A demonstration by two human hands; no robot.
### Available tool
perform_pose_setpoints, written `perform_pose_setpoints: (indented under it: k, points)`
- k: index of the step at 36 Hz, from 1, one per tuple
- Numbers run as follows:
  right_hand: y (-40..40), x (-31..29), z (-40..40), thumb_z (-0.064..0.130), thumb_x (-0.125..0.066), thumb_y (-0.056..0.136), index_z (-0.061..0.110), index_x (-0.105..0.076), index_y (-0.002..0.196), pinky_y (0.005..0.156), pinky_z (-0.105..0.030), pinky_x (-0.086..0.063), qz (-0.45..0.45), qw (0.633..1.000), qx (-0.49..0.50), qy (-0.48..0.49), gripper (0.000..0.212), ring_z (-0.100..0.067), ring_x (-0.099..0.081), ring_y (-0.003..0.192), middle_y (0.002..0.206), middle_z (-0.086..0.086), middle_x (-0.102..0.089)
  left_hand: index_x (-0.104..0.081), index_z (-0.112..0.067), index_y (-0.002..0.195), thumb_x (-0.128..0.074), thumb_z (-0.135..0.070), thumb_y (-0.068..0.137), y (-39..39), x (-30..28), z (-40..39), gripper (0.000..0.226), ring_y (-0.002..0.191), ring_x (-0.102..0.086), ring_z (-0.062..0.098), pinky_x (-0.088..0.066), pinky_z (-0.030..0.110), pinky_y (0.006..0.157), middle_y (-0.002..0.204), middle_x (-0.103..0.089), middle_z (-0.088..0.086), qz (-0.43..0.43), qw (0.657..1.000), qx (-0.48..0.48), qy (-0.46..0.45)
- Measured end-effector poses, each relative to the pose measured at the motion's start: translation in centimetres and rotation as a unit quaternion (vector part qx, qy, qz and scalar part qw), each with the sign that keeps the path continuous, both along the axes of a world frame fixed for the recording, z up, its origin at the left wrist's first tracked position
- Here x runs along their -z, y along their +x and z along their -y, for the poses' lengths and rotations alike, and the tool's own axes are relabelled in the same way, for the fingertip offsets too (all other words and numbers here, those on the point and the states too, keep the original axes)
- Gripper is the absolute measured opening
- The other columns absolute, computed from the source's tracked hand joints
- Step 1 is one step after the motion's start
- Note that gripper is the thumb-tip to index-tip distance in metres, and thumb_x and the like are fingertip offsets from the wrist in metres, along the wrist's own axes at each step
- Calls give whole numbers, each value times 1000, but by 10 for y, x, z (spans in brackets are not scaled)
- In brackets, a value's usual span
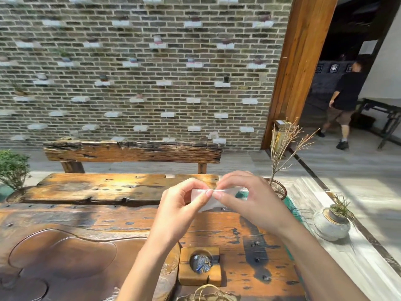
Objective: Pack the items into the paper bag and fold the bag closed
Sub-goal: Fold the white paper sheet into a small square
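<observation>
Fingertips (pixel 208 193) of left hand (pixel 182 205) and right hand (pixel 249 200) meet, pinched on top edge of small white packet (pixel 206 200). Packet hangs just below pinch, between both palms, raised above wooden table (pixel 217 227). Under wrists, near: wooden block (pixel 199 266) with round hollow (small blue-white bits inside).

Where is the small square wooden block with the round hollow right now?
In the head view, the square wooden block sits on the worn wooden table, low and centre, below both raised hands, beside the dark carved tray.
</observation>
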State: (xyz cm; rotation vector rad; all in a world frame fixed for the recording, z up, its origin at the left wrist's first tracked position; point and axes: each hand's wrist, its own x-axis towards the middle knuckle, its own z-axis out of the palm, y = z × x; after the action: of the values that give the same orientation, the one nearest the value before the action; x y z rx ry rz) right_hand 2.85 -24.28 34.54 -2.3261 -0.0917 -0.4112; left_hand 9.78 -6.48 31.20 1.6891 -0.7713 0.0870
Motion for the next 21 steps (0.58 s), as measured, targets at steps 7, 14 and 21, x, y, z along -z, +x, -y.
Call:
perform_pose_setpoints:
  k: [7,14,21]
  points:
    - [2,-6,-2,37,-67,91,26,-80,93,87,-15,-48,9,999,-34,23,17,5,-66,96,93,18,-76,-69,-33,82,-64,-57,80,4,1,1,25,71,-59,26,-46,41,65,77,-70,-7,23,999,-28,-24]
    - [0,-2,6,31,-71,89,23,-79,83,76,-31,-52,10,997,-7,79,13,-5,-70,80,80,11,-76,-67,-31,75,-69,-43,80,6,-1,-5,13,66,-56,3,-39,25,61,69,-66,-13,-13,997,-50,-51]
    - [-4,-1,14,29,-73,87,24,-78,81,77,-30,-57,-8,995,1,103,9,-4,-72,76,78,10,-77,-67,-24,77,-72,-40,78,9,-4,-12,16,64,-57,5,-38,26,58,68,-68,-8,-52,995,-44,-75]
